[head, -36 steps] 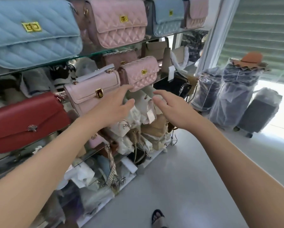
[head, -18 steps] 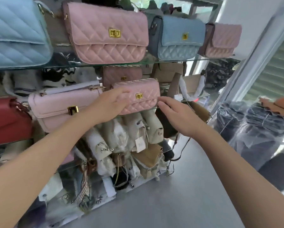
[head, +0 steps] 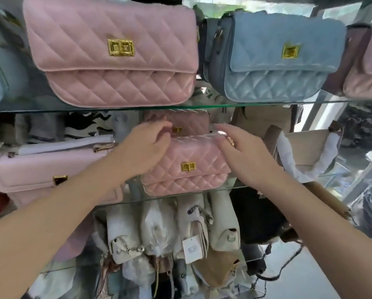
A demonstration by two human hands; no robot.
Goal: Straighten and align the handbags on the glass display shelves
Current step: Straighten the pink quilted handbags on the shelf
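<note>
Head view: a small pink quilted handbag (head: pixel 199 153) stands upright on the middle glass shelf (head: pixel 267 186), close to its front edge. It is glossy and diamond-stitched, and a gold turn-lock clasp (head: pixel 188 166) sits on the flap. The left hand (head: pixel 146 147) grips its top left corner with fingers curled over the edge, hiding that corner. The right hand (head: pixel 243 154) lies over the top right corner beside a bit of gold chain (head: pixel 231 140). Glare and blur there keep me from telling whether those fingers close round the bag or only rest on it.

Directly behind it stands a second pink quilted bag (head: pixel 191 123), mostly hidden, with only its upper part and clasp showing. A pale pink smooth bag (head: pixel 40 169) stands to the left, partly behind the left forearm. On the upper glass shelf (head: pixel 224 104) are a large pink quilted bag (head: pixel 111 52) and a blue quilted bag (head: pixel 277 57). The bags at both ends of that shelf are cut off by the frame. Below, wrapped bags (head: pixel 159 234) are crowded together and hard to make out.
</note>
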